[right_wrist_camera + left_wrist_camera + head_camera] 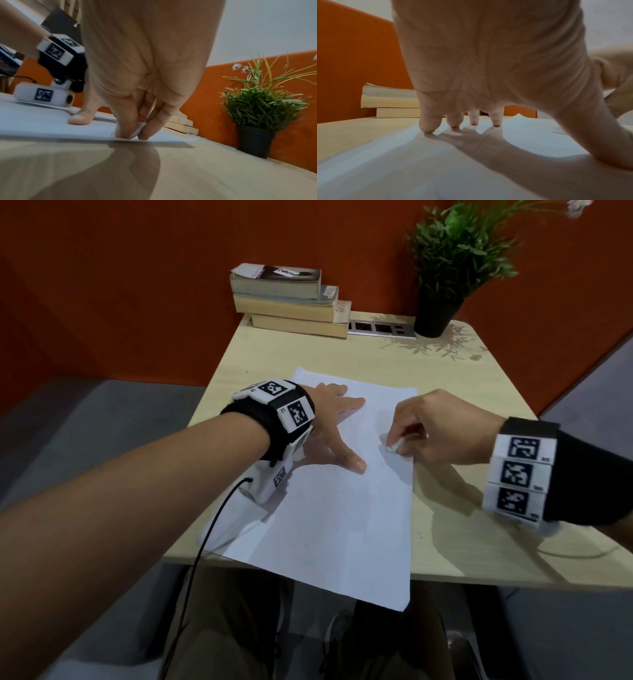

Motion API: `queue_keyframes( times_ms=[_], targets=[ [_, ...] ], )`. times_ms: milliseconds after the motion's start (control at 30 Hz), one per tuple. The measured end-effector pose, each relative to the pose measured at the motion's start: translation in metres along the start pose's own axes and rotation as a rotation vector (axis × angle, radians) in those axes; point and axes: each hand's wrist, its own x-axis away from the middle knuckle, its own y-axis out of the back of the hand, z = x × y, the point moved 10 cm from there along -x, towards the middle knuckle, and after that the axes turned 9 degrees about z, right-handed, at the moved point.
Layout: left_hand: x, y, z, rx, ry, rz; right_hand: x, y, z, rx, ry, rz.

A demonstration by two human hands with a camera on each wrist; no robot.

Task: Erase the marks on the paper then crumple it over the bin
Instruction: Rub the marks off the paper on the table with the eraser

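Note:
A white sheet of paper lies on the light wooden table, its near corner hanging over the front edge. My left hand lies spread with straight fingers on the sheet's upper left part, fingertips and thumb pressing it down. My right hand pinches a small white eraser against the paper near its right edge; in the right wrist view the eraser sits between thumb and fingers. Faint marks show beside the eraser. No bin is in view.
A stack of three books sits at the table's back edge, with a socket strip beside it and a potted plant at the back right. An orange wall stands behind. My knees are under the table's front edge.

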Motion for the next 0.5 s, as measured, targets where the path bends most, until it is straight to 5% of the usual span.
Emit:
queue_keyframes(
  times_ms=[133, 300, 500],
  targets=[
    [0.008, 0.005, -0.008, -0.023, 0.014, 0.035, 0.0, 0.004, 0.0, -0.004, -0.004, 0.036],
    [0.017, 0.009, -0.016, -0.032, 0.024, 0.092, -0.032, 0.023, -0.022, -0.039, -0.138, -0.145],
    [0.015, 0.009, -0.014, -0.044, 0.016, 0.072, -0.003, 0.003, -0.01, -0.012, -0.075, -0.055]
  ],
)
